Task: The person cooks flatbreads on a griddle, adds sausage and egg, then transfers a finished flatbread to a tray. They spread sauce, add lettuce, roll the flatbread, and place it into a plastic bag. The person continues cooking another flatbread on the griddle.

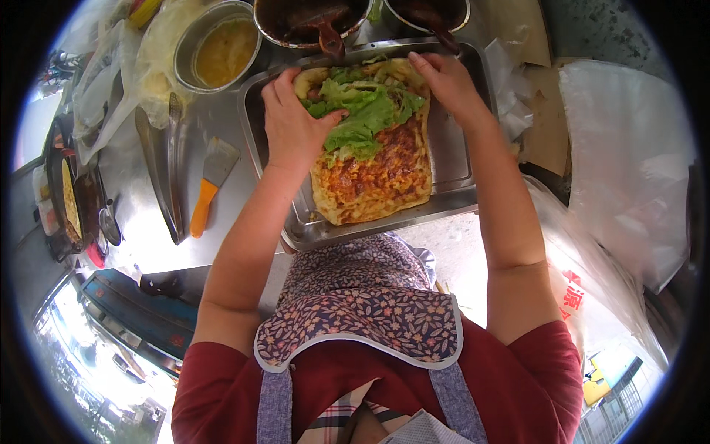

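A browned flatbread with red sauce [371, 183] lies in a rectangular metal tray [452, 202]. Green lettuce leaves [360, 111] cover its far half, and the far edge of the bread is curled up. My left hand [297, 119] grips the far left corner, its thumb reaching over the lettuce. My right hand [446, 80] holds the far right corner, thumb on top near the edge. The fingers of both hands are partly hidden behind the bread.
Metal tongs [166, 172] and a scraper with an orange handle [208, 194] lie on the steel counter to the left. Beyond the tray stand a bowl of yellowish liquid [222, 53] and two pots of dark sauce [294, 28] with brushes. Plastic bags [615, 150] lie on the right.
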Available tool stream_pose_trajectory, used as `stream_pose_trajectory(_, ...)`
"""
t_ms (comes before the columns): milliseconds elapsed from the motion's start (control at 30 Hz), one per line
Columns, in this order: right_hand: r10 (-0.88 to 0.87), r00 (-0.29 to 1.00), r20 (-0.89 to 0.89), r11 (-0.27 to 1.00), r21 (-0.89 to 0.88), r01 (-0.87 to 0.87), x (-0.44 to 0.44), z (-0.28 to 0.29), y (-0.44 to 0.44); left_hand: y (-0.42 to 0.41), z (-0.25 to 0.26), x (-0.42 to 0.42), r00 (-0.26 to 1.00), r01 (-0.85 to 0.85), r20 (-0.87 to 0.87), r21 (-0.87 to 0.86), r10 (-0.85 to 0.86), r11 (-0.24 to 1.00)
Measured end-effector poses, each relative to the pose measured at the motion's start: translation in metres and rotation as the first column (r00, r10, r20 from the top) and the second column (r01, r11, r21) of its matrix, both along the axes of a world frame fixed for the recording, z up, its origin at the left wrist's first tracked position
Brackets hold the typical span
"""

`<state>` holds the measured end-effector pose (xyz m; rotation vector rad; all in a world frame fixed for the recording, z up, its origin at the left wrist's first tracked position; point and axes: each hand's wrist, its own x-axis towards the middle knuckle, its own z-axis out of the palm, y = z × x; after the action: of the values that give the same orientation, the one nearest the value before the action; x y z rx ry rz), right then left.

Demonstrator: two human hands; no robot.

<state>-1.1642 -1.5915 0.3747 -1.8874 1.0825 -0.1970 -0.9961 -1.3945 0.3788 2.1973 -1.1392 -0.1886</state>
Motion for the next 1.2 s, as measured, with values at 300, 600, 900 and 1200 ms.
stream_pose_trajectory(300, 0.392, 0.906, 0.16, 0.918, -0.008, -0.396, -0.008, 0.027, 0.017, -0.006, 0.011, 0.017, 0.896, 0.331, 0.216, 0.262, -0.389, 0.907)
stream_pose_trajectory(600, 0.608, 0.778, -0.156, 0.443, -0.747, -0.496, -0.04, -0.001, 0.078, 0.017, -0.003, -0.03, 0.857, 0.326, 0.365, 0.165, -0.364, 0.931)
stream_pose_trajectory(900, 0.629, 0.741, -0.233, 0.323, -0.79, -0.522, -0.052, -0.024, 0.087, 0.028, 0.023, -0.039, 0.871, 0.42, 0.154, 0.262, -0.467, 0.869)
stream_pose_trajectory(1200, 0.595, 0.757, -0.269, 0.407, -0.711, -0.573, -0.056, 0.0, 0.099, 0.014, 0.03, 0.015, 0.885, 0.43, -0.009, 0.394, -0.465, 0.812)
